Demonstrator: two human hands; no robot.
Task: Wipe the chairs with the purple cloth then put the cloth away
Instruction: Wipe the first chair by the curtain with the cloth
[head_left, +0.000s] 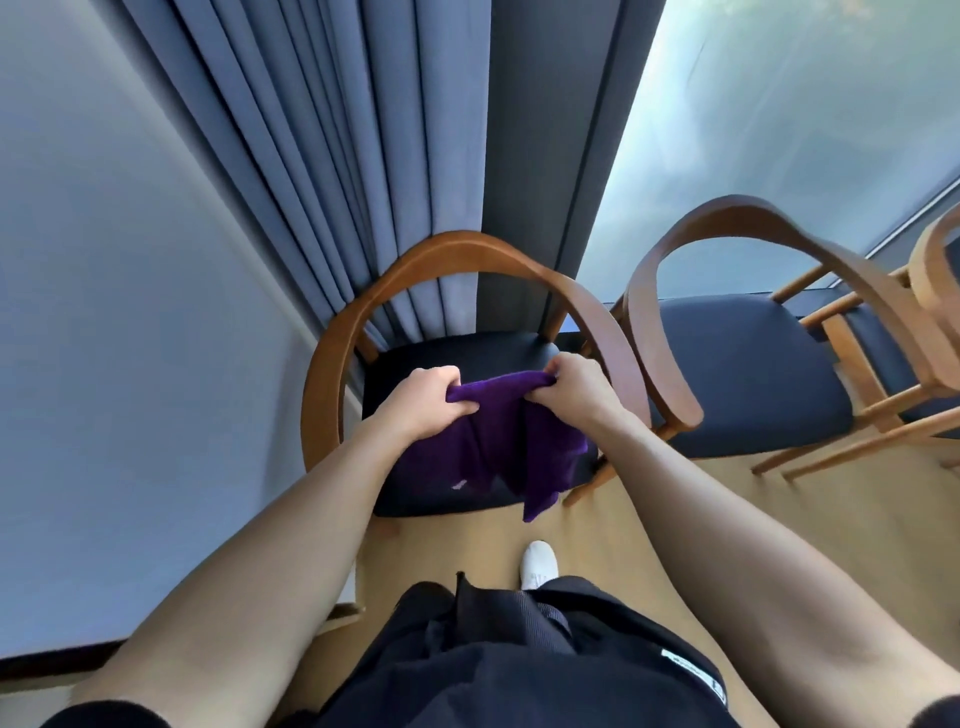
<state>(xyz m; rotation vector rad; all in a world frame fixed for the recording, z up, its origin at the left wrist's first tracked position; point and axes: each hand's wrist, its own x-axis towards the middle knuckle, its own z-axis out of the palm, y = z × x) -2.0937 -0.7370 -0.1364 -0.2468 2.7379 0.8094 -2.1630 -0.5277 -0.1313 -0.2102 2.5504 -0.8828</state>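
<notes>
Both hands grip the cloth by its top edge: left hand, right hand. It hangs below them over the chair seat.

Room: curtains, wooden armchairs

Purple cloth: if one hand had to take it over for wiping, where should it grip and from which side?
Grip the gathered top edge of the purple cloth, between the left hand and right hand, coming from above. That edge is pulled taut; the rest hangs in loose folds over the chair seat and would likely slip.
</notes>
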